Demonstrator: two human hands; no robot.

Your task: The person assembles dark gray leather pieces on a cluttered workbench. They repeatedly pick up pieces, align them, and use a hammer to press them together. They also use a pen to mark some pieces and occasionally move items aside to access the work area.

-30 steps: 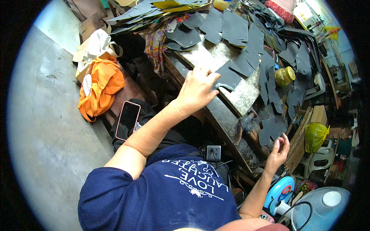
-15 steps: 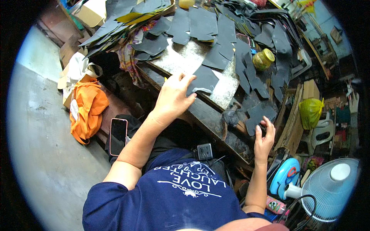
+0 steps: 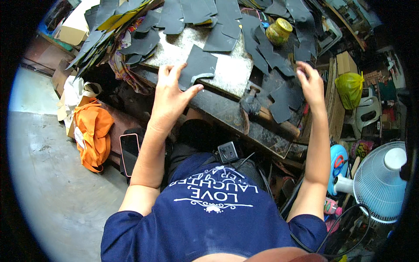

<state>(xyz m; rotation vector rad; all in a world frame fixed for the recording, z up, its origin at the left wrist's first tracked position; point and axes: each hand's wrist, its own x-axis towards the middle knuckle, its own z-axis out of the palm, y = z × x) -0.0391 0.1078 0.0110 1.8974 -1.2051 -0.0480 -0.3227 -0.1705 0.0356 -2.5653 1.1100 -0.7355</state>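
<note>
My left hand (image 3: 172,94) is at the near left corner of a dark grey cut sheet (image 3: 198,63), with thumb and fingers spread and nothing visibly held. Along that sheet's near edge runs a pale curved strip (image 3: 202,77); whether it is loose or a curled edge I cannot tell. The sheet lies on a speckled white board (image 3: 234,76) on the dark workbench (image 3: 214,107). My right hand (image 3: 311,85) is raised at the bench's right side, fingers apart and slightly bent, beside more dark cut pieces (image 3: 279,102). What looks like a hammer (image 3: 251,102) lies between the two hands.
Stacked dark sheets (image 3: 94,37) fill the far left, and a yellow-lidded jar (image 3: 278,31) stands among the cut pieces. An orange cloth bag (image 3: 92,133) and a phone (image 3: 129,153) are to my left. A fan (image 3: 379,183) and a yellow-green plastic bag (image 3: 350,89) are at right.
My right hand has moved up and away from my body, past the small dark pieces at right. My left hand stays by the sheet with its fingers spread. The whole view has shifted.
</note>
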